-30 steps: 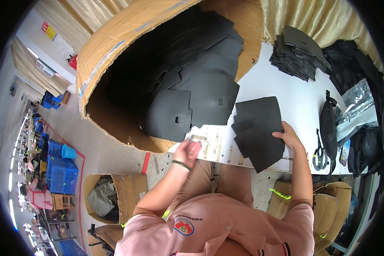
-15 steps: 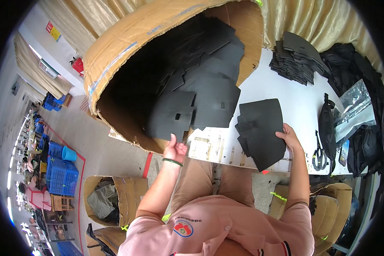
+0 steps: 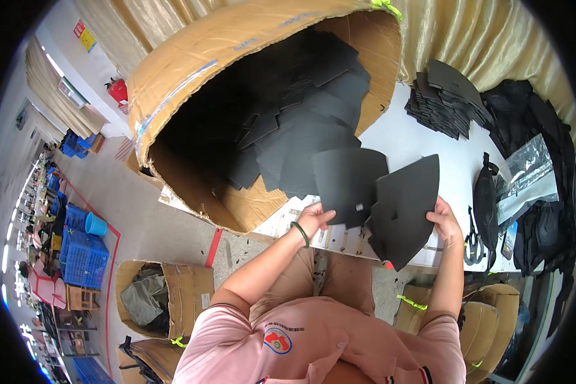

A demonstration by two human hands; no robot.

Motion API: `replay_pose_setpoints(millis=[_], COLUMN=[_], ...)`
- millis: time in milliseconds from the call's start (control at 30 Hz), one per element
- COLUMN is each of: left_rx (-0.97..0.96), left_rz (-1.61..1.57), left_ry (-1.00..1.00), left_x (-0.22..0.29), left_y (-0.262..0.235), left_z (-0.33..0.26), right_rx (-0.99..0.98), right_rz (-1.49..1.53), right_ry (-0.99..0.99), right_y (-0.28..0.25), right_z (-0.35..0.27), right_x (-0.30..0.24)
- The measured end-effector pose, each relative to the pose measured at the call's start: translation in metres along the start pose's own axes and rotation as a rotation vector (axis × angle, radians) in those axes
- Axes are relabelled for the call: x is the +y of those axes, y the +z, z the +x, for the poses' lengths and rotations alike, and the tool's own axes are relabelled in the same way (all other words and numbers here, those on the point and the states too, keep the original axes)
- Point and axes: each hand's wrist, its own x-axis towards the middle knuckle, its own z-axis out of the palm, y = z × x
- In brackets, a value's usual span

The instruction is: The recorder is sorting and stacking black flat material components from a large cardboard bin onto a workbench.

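Observation:
My left hand (image 3: 315, 219) pinches the lower left edge of a black flat panel (image 3: 349, 179) that has a small rectangular slot near its bottom. Beside it, my right hand (image 3: 444, 219) grips the right edge of a small stack of black panels (image 3: 406, 205), fanned a little at the left and lower edges. The two lie side by side over the white table, their neighbouring edges meeting or slightly overlapping. Behind my left hand, a large cardboard box (image 3: 262, 208) lies with its opening toward me, full of loose black panels (image 3: 307, 141) sliding toward its mouth.
A pile of black panels (image 3: 445, 102) stands at the table's far right. Nearer are black fabric bags (image 3: 525, 115), a clear plastic bag (image 3: 528, 169), a black pouch (image 3: 486, 208) and scissors (image 3: 472, 240). Open cartons (image 3: 192, 294) stand on the floor at both sides.
My left hand has moved right from the box mouth, bringing one panel out to the stack. My right hand has turned its stack slightly and shifted it a little right.

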Motion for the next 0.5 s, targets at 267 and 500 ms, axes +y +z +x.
replay_pose_setpoints(millis=[267, 500], left_rx=[-0.070, -0.103], left_rz=[0.005, 0.365], left_ry=[-0.067, 0.212], left_x=[-0.009, -0.029], left_y=[0.004, -0.022], left_z=[0.000, 0.011], right_rx=[0.035, -0.150], right_rz=[-0.575, -1.334], right_ry=[-0.197, -0.410], right_y=[0.054, 0.106], right_z=[0.021, 0.013], right_x=[-0.082, -0.106])
